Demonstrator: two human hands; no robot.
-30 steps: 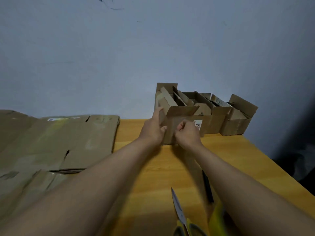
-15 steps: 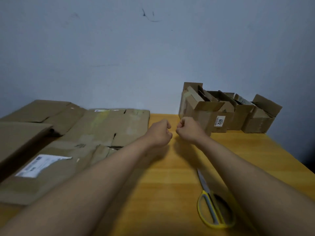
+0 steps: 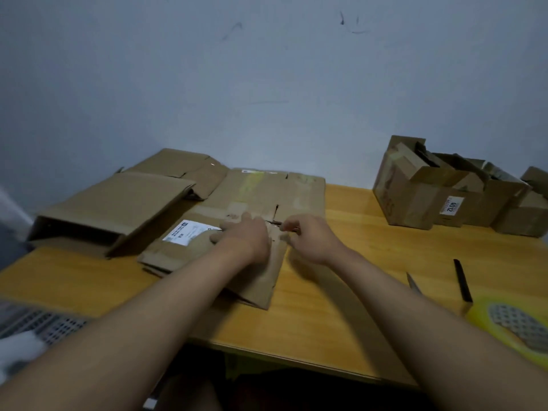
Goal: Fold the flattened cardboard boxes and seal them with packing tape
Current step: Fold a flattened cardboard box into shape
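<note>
A flattened cardboard box (image 3: 189, 253) with a white label lies on the wooden table (image 3: 326, 310), on top of the front of a pile. My left hand (image 3: 244, 237) rests on this box to the right of the label, fingers stretched forward. My right hand (image 3: 310, 238) is beside it at the box's right edge, with its fingers curled and pinching the cardboard there. The picture is blurred around the fingertips. No packing tape is in sight.
More flattened boxes (image 3: 267, 191) spread across the left and back of the table. Folded open boxes (image 3: 415, 200) stand at the back right by the wall. Open yellow-handled scissors (image 3: 516, 324) lie at the right. A grey perforated surface (image 3: 44, 324) is at lower left.
My view has swung left. Both hands left the folded boxes, passed over the table as fists, and now lie on the labelled flattened box, the right pinching its edge.
</note>
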